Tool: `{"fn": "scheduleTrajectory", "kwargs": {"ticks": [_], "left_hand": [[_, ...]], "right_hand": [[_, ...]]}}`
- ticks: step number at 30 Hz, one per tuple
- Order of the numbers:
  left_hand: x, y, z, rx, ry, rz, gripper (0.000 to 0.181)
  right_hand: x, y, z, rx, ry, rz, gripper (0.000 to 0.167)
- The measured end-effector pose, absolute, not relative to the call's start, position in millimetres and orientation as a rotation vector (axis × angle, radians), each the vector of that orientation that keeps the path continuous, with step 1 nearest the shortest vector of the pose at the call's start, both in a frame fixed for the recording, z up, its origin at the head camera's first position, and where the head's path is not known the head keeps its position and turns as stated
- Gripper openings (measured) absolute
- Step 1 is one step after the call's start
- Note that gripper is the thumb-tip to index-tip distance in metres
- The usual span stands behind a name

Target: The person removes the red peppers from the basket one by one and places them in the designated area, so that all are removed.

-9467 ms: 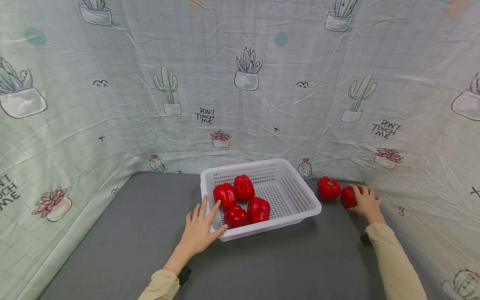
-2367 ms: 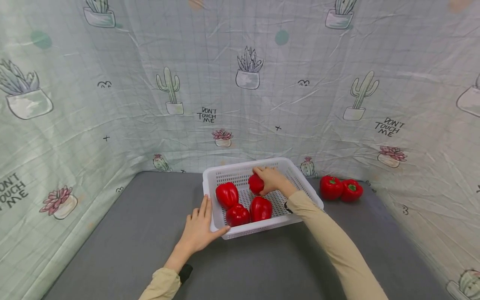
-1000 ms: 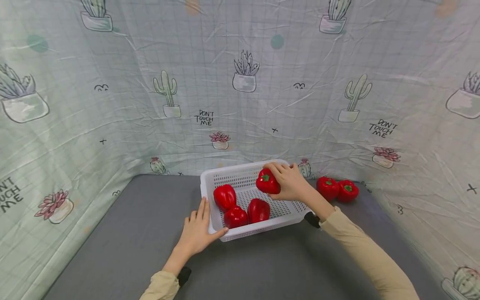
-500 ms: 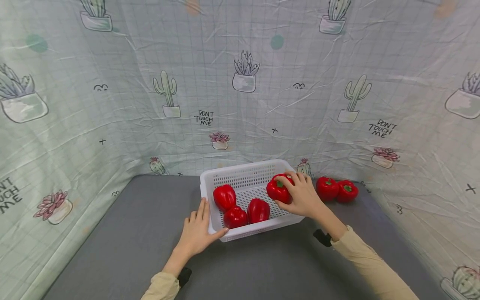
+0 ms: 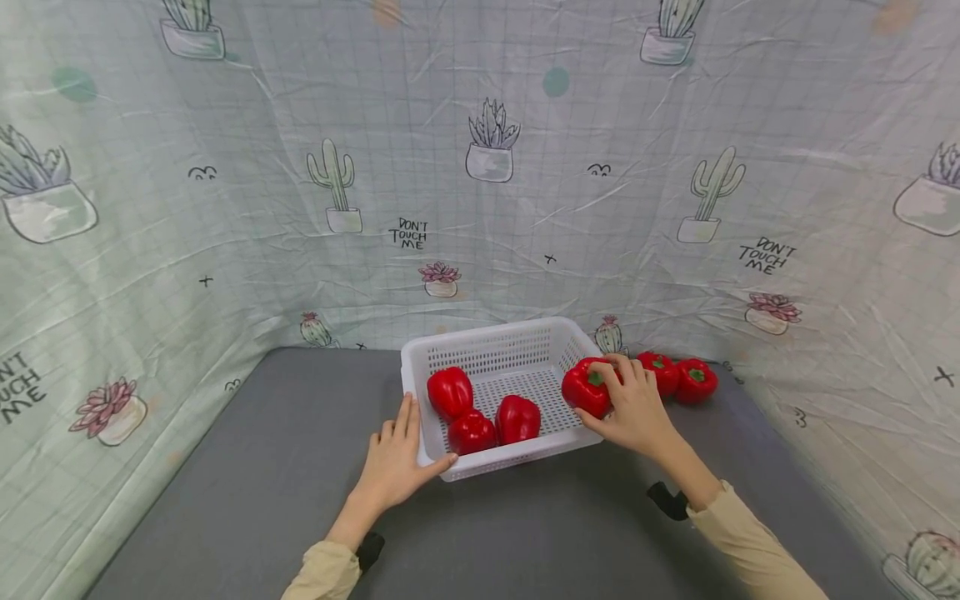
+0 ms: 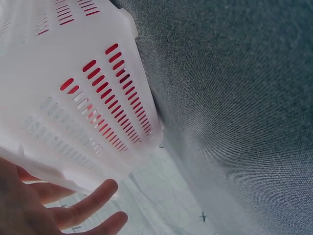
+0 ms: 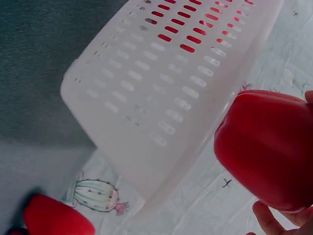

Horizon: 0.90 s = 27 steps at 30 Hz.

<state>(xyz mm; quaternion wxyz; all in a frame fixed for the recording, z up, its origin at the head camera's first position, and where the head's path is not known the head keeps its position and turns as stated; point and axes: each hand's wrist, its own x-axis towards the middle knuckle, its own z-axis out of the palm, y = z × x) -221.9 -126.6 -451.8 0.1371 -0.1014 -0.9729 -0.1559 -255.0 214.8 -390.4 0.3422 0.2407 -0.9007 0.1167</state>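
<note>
My right hand [image 5: 637, 408] grips a red bell pepper [image 5: 587, 387] with a green stem, held up over the right end of the white perforated basket [image 5: 525, 456]. In the right wrist view the held bell pepper [image 7: 269, 149] is beside the basket's rim, with fingertips at its edges. My left hand [image 5: 393, 462] rests on the basket's left rim, its fingers extended and thumb along the front corner. The left wrist view shows the left hand [image 6: 63, 210] by the basket wall [image 6: 58, 63]. Inside the basket sit three more red bell peppers [image 5: 472, 432], grouped at the left.
Two red bell peppers [image 5: 696, 382] stand on the grey table [image 5: 525, 533] right of the basket, one partly hidden behind my right hand. A cactus-printed cloth [image 5: 375, 308] walls the table at the back and sides.
The right hand picked a bell pepper up from inside the basket and carried it right, to the basket's right end. Earlier it was at the peppers on the table. The left hand stays put.
</note>
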Motion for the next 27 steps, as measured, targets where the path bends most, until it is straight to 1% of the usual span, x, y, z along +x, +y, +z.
{"fn": "scheduleTrajectory", "kwargs": {"ticks": [11, 20, 23, 27], "left_hand": [[-221.3, -127.0, -450.4, -0.293, -2.821, -0.455, 0.100], [-223.1, -126.5, -449.2, -0.293, -2.812, -0.456, 0.099], [-222.1, -126.5, -449.4, -0.288, -2.817, -0.464, 0.099], [-221.1, -126.6, -450.5, -0.286, -2.824, -0.463, 0.099]], "right_hand": [[-243.0, 237.8, -400.5, 0.498, -2.348, 0.412, 0.061], [-238.5, 256.3, -406.1, 0.429, -2.301, 0.459, 0.063], [-236.7, 261.3, -408.3, 0.407, -2.292, 0.463, 0.065], [-234.6, 268.3, -410.9, 0.346, -2.311, 0.466, 0.074]]}}
